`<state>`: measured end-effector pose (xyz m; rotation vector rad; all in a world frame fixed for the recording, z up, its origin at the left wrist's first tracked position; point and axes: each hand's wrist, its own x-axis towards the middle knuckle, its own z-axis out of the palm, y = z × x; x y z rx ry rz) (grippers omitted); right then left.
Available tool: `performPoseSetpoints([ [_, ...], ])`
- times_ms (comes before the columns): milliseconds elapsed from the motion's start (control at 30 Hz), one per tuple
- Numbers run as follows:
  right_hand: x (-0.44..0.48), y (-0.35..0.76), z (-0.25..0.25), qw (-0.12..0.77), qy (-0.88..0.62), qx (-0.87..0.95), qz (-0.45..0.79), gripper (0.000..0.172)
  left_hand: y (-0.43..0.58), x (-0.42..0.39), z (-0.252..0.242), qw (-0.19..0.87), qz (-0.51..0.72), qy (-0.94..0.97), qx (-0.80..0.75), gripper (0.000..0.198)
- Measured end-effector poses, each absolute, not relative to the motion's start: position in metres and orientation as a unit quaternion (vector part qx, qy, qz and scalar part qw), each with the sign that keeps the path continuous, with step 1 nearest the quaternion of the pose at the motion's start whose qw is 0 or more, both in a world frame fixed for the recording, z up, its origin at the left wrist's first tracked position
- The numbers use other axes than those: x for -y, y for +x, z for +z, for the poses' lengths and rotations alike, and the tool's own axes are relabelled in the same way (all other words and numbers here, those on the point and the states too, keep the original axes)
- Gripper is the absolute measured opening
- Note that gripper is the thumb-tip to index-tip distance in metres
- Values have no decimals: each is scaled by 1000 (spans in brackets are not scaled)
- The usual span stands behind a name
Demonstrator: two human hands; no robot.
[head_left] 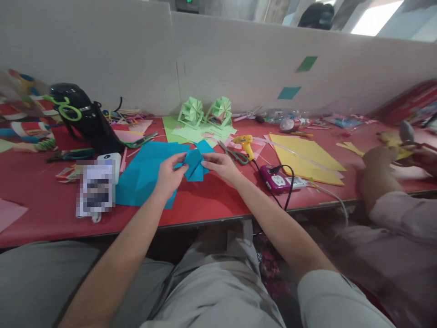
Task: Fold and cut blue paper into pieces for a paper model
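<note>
My left hand (170,174) and my right hand (221,165) both pinch a small folded piece of blue paper (195,165) just above the red table (211,200). The left fingers grip its left edge, the right fingers its upper right corner. Under and to the left of it lies a larger blue paper sheet (145,175). Behind it rest light green paper sheets (191,133) and two folded green paper fans (205,111).
Scissors (234,154), a yellow glue gun (246,144) and a purple power strip (278,180) with a black cord lie right of my hands. Yellow sheets (307,157) lie farther right. A co-worker's hands (377,166) work at the right. A black bag (87,116) stands left.
</note>
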<state>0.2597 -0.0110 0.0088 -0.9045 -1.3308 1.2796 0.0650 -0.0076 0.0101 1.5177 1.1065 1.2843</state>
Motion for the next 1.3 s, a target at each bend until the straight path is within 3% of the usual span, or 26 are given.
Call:
performPoseSetpoints([
  [333,7,260,3,532,-396,544,514,39,67,10,12,427,514,615,-418,41],
  [600,4,262,1,536,-406,576,465,29,67,18,25,570,477,539,-395,23],
  [933,12,259,6,503,-392,611,469,32,69,17,17,498,417,644,-405,38],
  [1133,12,257,9,529,-399,593,457,36,69,15,17,497,458,619,-401,24],
  [1300,12,258,7,498,-398,629,445,35,69,14,17,487,494,593,-408,18],
])
